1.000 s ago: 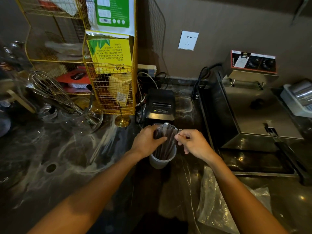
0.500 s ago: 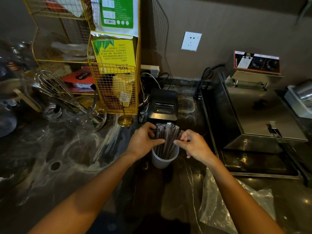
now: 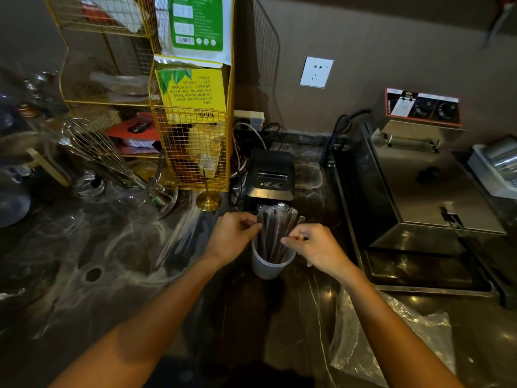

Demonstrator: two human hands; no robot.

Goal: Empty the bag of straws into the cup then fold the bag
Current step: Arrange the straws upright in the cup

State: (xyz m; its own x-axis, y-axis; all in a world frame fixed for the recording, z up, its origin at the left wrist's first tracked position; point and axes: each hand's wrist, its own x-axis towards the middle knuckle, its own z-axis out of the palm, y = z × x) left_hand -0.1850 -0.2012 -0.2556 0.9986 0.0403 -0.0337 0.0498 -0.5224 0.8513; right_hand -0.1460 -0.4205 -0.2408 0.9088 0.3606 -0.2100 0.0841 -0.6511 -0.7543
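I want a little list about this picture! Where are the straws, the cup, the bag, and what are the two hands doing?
straws: dark bundle standing upright in the cup
cup: grey cup on the dark counter, in front of the black printer
bag: clear plastic bag lying crumpled on the counter, under the right forearm, not folded
left hand: fingers touching the straws' left side
right hand: fingers pinching at the straws' right side
fryer: steel fryer to the right
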